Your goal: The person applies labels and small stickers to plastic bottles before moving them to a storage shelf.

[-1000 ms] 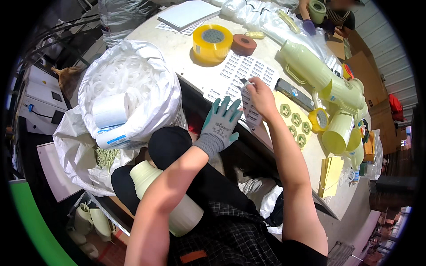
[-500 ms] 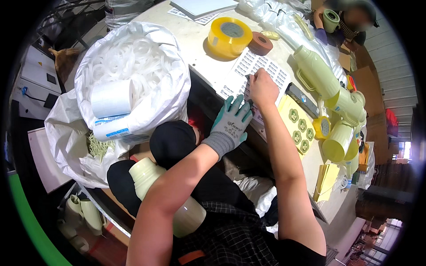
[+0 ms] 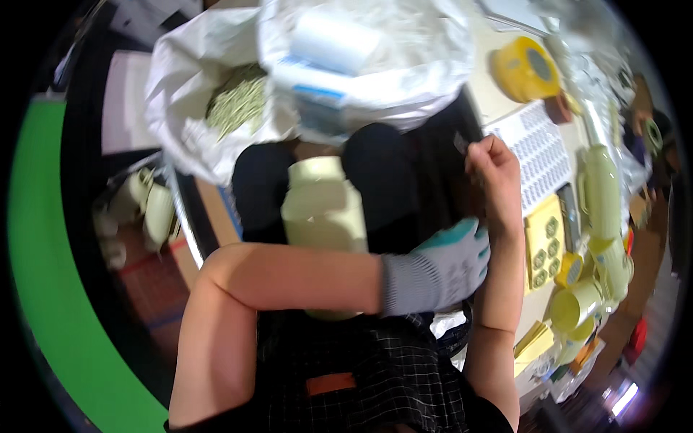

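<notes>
My right hand (image 3: 494, 169), bare, is raised at the table's near edge. Its thumb and forefinger pinch a small sticker (image 3: 460, 143), blurred against the dark gap. My left hand (image 3: 442, 273), in a grey glove with teal fingertips, lies across in front of me beside my right forearm. Its fingers are loosely apart and hold nothing that I can see. Between my knees a pale yellow-green flask body (image 3: 325, 216) stands tilted, its neck away from me, partly covered by my left forearm. Beyond the right hand lies a printed sticker sheet (image 3: 538, 155) on the table.
White sacks hold clear plastic rings and small pale green pieces (image 3: 242, 105). On the table are a yellow tape roll (image 3: 516, 68), a yellow sheet of round green stickers (image 3: 541, 249) and several pale green flasks (image 3: 603, 191). More flask parts (image 3: 157, 216) lie low at left.
My right hand has come off the sticker sheet toward me with a small sticker. My left hand has drawn back from the table edge. The view has turned toward my lap.
</notes>
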Demonstrator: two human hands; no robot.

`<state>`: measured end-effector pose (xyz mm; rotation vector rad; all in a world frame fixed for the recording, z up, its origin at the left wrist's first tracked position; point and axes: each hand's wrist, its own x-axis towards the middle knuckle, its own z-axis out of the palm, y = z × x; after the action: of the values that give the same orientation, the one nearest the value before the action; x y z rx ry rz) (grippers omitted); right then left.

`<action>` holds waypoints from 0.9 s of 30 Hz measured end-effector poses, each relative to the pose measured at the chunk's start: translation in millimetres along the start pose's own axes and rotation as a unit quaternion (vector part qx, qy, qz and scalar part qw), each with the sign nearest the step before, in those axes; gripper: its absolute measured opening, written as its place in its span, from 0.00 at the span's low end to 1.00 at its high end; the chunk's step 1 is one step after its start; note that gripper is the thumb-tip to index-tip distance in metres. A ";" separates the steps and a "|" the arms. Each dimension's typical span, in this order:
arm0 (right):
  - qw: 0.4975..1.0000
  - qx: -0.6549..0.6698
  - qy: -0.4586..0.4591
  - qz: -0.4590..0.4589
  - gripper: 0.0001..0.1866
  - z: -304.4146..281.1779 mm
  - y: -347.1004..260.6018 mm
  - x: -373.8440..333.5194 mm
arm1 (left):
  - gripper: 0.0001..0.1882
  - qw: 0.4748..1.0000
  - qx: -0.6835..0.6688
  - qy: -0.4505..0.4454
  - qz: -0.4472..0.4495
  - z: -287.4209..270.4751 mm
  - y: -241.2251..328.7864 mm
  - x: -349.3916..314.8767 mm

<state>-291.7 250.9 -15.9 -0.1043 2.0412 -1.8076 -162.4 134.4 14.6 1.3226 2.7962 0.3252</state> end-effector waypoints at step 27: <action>0.946 -0.142 -0.290 0.021 0.19 115.1 17.6 -59.8 | 0.15 0.889 0.010 0.369 -0.270 81.0 44.9 -224.9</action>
<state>-193.2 165.3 -26.4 -0.5956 1.8233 -1.2421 24.7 3.6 -69.3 0.3780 3.6016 0.9278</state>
